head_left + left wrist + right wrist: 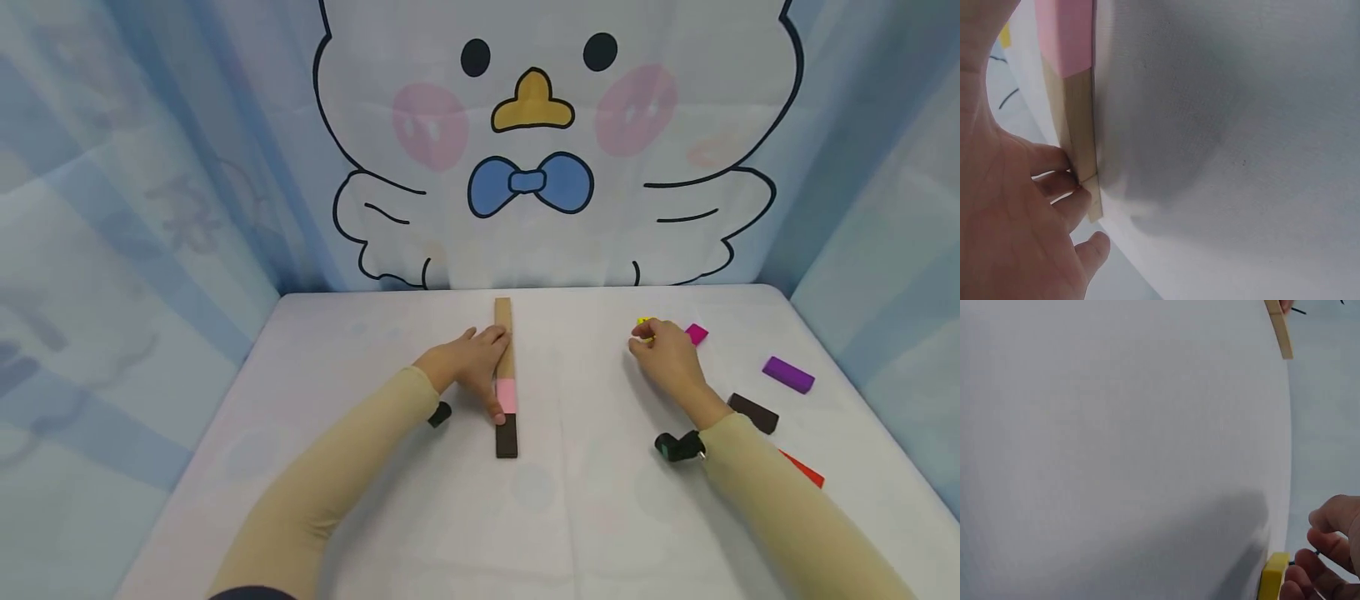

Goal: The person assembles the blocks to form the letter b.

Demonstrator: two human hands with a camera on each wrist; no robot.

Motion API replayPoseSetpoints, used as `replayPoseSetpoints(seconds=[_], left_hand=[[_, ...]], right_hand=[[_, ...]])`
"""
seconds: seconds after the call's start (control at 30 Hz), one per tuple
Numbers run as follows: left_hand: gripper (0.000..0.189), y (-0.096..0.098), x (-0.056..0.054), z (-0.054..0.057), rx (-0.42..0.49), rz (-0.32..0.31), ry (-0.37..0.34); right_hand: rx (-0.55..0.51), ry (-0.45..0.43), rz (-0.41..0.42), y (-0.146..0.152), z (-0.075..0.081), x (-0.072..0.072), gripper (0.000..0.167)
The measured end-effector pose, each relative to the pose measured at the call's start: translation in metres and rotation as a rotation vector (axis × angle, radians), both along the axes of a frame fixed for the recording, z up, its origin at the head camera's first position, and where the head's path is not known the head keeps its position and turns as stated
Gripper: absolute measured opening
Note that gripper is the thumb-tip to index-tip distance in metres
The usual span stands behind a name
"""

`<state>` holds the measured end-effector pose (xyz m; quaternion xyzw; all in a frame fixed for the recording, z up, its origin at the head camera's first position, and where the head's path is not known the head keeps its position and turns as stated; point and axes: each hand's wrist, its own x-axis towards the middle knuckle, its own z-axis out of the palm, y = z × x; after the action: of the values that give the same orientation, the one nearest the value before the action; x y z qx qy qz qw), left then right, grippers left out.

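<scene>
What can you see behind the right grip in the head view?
A magenta block and part of a yellow block show past the right grip. The rest of the yellow block is covered in this view; whatever else lies hidden there cannot be seen.

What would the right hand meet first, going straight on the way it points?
Probably the yellow block, just ahead of the right hand; the views leave unclear whether they touch.

Yellow block point(1272, 578): running past right wrist view's bottom edge. Magenta block point(697, 334): hiding partly behind right hand point(669, 357). Red piece point(806, 470), possibly wedge-shaped: lying partly behind right sleeve point(787, 508).
</scene>
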<state>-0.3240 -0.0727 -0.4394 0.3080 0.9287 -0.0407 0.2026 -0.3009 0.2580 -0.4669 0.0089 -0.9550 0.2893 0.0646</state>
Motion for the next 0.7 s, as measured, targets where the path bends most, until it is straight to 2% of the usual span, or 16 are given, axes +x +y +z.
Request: replayPoseSetpoints(seconds=[0.17, 0.27, 0.47, 0.7], left_hand=[[0.149, 0.000, 0.001, 0.002, -0.015, 0.007, -0.003], [0.149, 0.002, 0.002, 0.004, -0.011, 0.015, -0.010], [0.150, 0.005, 0.001, 0.004, -0.009, 0.016, -0.017], [0.151, 0.001, 0.003, 0.003, 0.004, 0.018, -0.020]], right_hand=[[0.039, -0.037, -0.081, 0.012, -0.003, -0.013, 0.034], [0.050, -0.051, -0.097, 0.017, -0.005, -0.016, 0.035], [0.040, -0.058, -0.081, 0.016, -0.005, -0.017, 0.032], [0.022, -0.103, -0.040, -0.005, -0.001, -0.013, 0.029]])
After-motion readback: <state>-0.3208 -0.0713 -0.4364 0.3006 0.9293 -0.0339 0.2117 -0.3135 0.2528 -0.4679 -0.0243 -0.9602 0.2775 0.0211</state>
